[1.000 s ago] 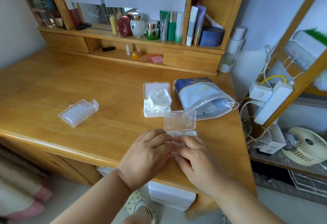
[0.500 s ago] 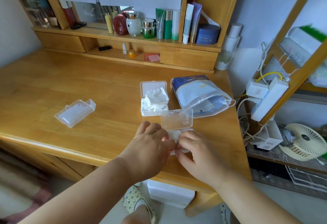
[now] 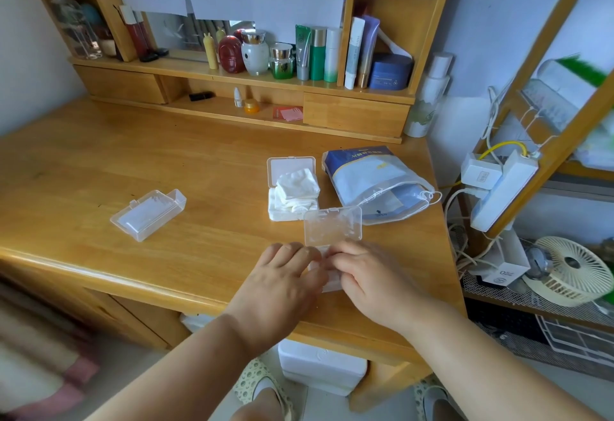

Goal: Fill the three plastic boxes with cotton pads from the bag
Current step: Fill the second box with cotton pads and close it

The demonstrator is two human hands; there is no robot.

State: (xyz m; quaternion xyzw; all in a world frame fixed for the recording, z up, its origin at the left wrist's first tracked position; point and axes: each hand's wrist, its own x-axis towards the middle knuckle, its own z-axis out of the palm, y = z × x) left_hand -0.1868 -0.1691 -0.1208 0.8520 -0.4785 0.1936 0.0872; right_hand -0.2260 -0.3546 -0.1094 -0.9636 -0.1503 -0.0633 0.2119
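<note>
Three plastic boxes lie on the desk [image 3: 99,161]. The bag [image 3: 368,178] lies at the right. The overfilled box [image 3: 292,191] stands beside it; the shut box [image 3: 148,209] lies well apart, left. Left hand [image 3: 282,281] and right hand [image 3: 372,277], together, press on the open near box [image 3: 332,228]; the grip cannot be made out.

Head view, looking down at desk [image 3: 99,168], close.
</note>
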